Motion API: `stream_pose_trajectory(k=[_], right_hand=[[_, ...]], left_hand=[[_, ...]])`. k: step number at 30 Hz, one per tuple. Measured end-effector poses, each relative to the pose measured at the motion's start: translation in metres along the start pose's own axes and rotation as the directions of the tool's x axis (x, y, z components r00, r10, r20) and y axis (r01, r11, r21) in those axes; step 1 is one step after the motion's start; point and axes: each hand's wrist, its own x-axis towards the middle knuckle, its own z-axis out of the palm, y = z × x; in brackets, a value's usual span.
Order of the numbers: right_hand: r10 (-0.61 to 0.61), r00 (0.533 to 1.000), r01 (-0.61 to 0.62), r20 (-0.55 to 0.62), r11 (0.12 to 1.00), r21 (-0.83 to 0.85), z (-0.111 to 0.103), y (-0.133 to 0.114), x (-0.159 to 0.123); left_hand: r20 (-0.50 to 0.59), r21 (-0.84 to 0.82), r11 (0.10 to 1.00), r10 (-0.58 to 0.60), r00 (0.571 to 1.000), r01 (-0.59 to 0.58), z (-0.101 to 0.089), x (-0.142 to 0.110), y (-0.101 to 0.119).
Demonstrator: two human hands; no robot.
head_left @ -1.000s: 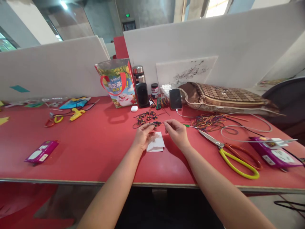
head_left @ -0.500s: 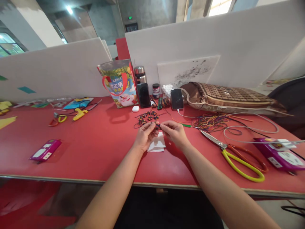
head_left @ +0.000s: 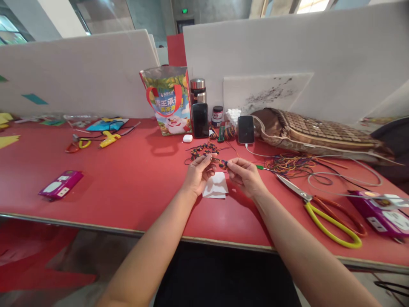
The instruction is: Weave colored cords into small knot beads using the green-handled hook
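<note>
Between my hands is a small knotted piece of multicoloured cord (head_left: 223,164), dark with orange and blue. My right hand (head_left: 244,174) pinches its right end between thumb and fingertips. My left hand (head_left: 200,172) is closed, thumb against fingers, on the thin cord at the left end; the fingers partly hide it. Just beyond my hands lies a curved chain of similar knotted cord balls (head_left: 204,149) on the red table. Folded white paper (head_left: 215,187) lies below my hands. A green-handled tool (head_left: 260,167) is right of my right hand.
Large scissors (head_left: 306,198) and a tangle of coloured cords (head_left: 284,164) lie to the right. Two phones (head_left: 200,121), a paste jar (head_left: 217,116), a gift bag (head_left: 169,102) and a brown cushion (head_left: 313,130) stand behind. Purple power strips (head_left: 62,185) and a yellow glue gun (head_left: 109,139) are also there.
My hands have moved slightly apart, so more of the knotted cord shows between them. The camera view has tilted down and turned a little to the left.
</note>
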Motion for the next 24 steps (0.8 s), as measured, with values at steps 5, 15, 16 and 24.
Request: stream_pose_trajectory(k=[5, 15, 16, 24], right_hand=[[-0.029, 0.999, 0.029, -0.040, 1.000, -0.003, -0.004, 0.003, -0.004], [-0.045, 0.998, 0.044, -0.047, 0.999, -0.006, -0.003, 0.003, -0.009], [-0.040, 0.998, 0.040, -0.043, 0.999, -0.003, -0.003, 0.003, -0.010], [-0.068, 0.995, 0.067, -0.073, 0.998, -0.012, -0.005, 0.003, -0.012]], left_hand=[[0.059, -0.002, 0.996, -0.083, 0.995, 0.084, 0.001, -0.001, 0.000], [0.100, 0.061, 0.989, -0.138, 0.985, 0.132, 0.000, 0.000, -0.013], [0.093, 0.065, 0.989, -0.135, 0.987, 0.129, 0.000, 0.000, -0.014], [0.033, 0.176, 0.984, -0.042, 0.999, 0.035, -0.003, 0.005, -0.015]])
